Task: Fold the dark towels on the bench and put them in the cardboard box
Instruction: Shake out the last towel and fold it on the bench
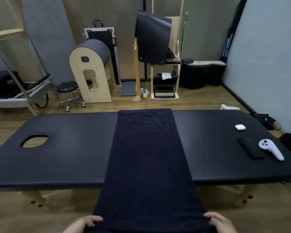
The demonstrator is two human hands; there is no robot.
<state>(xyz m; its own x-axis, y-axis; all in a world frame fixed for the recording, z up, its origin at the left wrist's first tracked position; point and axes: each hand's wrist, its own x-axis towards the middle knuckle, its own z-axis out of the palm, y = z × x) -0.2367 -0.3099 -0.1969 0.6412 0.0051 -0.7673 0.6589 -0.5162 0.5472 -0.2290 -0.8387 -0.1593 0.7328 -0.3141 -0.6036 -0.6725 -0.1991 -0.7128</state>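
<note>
Towel spans bench from left grip, right grip.

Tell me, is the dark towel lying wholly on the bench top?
No, the dark towel runs across the bench and past its near edge, where the left hand and right hand grip its end.

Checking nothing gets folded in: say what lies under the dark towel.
Under the dark towel: the black bench, and floor below its overhanging near end. Anything flat beneath the cloth is hidden.
</note>
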